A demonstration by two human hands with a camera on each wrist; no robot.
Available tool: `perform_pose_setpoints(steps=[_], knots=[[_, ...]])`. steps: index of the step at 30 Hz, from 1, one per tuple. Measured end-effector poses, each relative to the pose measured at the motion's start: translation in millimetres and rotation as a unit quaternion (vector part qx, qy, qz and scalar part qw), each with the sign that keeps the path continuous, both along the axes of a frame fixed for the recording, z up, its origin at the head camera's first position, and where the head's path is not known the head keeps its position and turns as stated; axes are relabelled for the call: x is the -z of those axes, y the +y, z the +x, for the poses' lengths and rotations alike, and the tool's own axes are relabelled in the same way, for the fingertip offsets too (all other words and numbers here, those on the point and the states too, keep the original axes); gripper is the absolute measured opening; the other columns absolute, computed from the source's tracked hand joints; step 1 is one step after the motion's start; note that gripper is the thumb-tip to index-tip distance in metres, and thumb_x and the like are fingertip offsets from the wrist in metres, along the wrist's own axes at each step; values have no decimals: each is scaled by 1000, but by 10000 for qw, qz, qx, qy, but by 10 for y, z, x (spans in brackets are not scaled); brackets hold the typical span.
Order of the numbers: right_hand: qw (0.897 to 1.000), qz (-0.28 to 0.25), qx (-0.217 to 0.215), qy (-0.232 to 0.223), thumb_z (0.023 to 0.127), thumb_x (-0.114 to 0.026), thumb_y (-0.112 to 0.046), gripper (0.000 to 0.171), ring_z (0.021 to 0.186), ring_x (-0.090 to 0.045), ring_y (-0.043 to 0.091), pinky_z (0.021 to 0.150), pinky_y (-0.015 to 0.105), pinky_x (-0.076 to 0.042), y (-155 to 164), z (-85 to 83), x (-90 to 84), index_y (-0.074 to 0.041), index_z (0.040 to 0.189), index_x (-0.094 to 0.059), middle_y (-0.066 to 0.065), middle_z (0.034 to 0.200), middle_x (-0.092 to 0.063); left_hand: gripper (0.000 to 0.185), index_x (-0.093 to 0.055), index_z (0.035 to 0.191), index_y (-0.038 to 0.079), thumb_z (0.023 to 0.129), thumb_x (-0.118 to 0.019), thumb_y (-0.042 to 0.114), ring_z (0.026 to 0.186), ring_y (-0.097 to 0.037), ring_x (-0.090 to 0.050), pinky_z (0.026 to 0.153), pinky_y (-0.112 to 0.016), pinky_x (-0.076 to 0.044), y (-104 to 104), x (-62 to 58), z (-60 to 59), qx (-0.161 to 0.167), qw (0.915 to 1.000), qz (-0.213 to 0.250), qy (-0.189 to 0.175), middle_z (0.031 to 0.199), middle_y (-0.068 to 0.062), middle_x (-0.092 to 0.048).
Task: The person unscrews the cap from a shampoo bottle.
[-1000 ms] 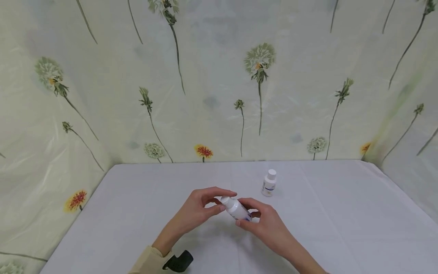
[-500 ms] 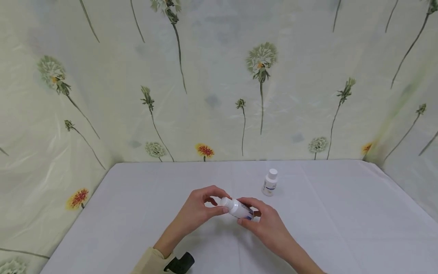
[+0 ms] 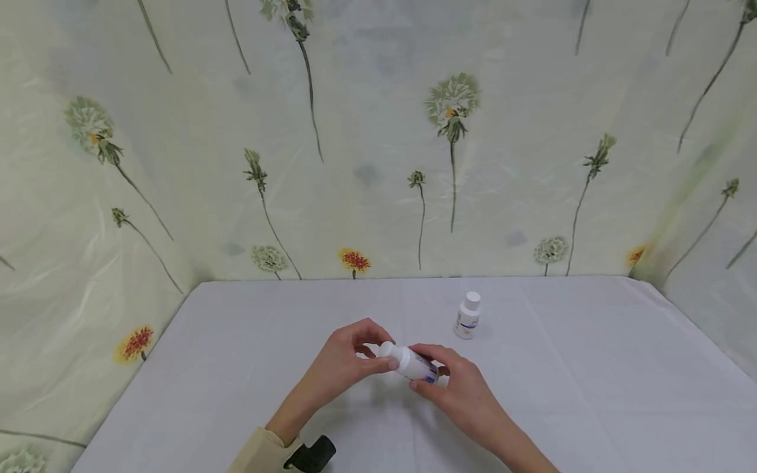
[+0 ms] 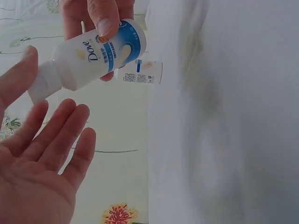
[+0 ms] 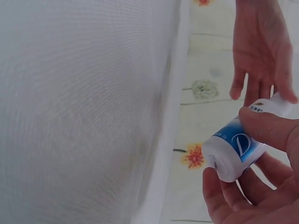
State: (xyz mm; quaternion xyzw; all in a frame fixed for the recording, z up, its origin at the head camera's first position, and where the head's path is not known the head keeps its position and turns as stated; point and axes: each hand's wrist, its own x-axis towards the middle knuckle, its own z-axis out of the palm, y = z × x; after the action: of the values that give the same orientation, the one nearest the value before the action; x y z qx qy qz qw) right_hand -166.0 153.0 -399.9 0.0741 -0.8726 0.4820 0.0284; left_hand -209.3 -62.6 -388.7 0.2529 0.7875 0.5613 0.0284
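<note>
A white Dove lotion bottle (image 3: 414, 365) with a blue band is held tilted above the table, its cap end to the left. My right hand (image 3: 461, 384) grips the body, thumb on the near side and fingers round the far side. With thumb and index finger, my left hand (image 3: 340, 358) pinches the white cap (image 4: 46, 83); its other fingers are spread below in the left wrist view. The cap appears to be on the bottle. A second white bottle (image 3: 467, 318) stands upright on the table, behind and right of my hands.
A white cloth covers the table (image 3: 562, 381). Flower-printed sheeting (image 3: 367, 131) hangs behind the table and along both sides. A black strap (image 3: 313, 454) is on the left wrist, by a beige sleeve (image 3: 257, 453).
The left index finger, stretched over the cap one second ago, has drawn back and curled against it. The held bottle has tipped slightly nearer level. The second bottle stays put.
</note>
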Motion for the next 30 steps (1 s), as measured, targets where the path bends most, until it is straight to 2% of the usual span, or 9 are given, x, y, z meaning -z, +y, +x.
perform_pose_setpoints(steps=[5,9,13,17,21,24,30], knots=[[9999,89,-45,-51,78,-83,-12,47,100,-58,15,80,35,-50,0,5,-11,-25,121,-67,-8,117,-63,49,-58,123,25,82,-83,21,116,-10,-56,91,-39,-49,-34,-15,-22,474,9987,-86,151,124,9,-61],[9998,146,-79,-63,79,-83,-14,47,100,-58,15,80,35,-49,-1,-2,-8,-26,121,-67,-8,118,-63,35,-67,117,22,85,-78,11,120,-12,-53,91,-49,-47,-84,-14,-31,875,9958,48,269,126,9,-61],[9999,134,-73,-72,79,-83,-14,46,100,-58,15,81,35,-49,1,-8,-2,-27,121,-67,-8,117,-63,29,-71,113,20,89,-71,3,117,-13,-55,91,-51,-45,-119,-10,-34,1077,9938,130,231,121,10,-65],[9999,127,-66,-62,79,-83,-15,47,102,-58,14,82,35,-49,0,-2,-9,-27,121,-67,-8,118,-63,33,-71,115,20,89,-68,-2,111,-14,-58,89,-42,-48,-132,-8,-43,974,9949,51,272,115,11,-67],[9999,109,-56,-17,79,-83,-15,47,102,-58,13,82,36,-49,5,6,-22,-27,121,-67,-8,118,-63,29,-71,114,21,90,-70,5,105,-14,-58,83,-34,-50,-125,-17,-43,810,9962,-25,323,112,12,-68],[10000,78,-41,-15,79,-83,-15,47,103,-58,13,83,36,-49,7,8,-27,-28,121,-67,-8,118,-63,27,-71,112,22,89,-74,10,102,-15,-57,81,-33,-50,-117,-22,-37,691,9971,-52,299,109,13,-68],[10000,52,-63,48,79,-83,-14,47,102,-58,12,83,36,-49,14,11,-23,-29,121,-67,-8,117,-63,23,-72,106,25,84,-80,21,98,-29,-57,78,-36,-50,-106,-9,-43,248,9993,-219,181,103,15,-68]])
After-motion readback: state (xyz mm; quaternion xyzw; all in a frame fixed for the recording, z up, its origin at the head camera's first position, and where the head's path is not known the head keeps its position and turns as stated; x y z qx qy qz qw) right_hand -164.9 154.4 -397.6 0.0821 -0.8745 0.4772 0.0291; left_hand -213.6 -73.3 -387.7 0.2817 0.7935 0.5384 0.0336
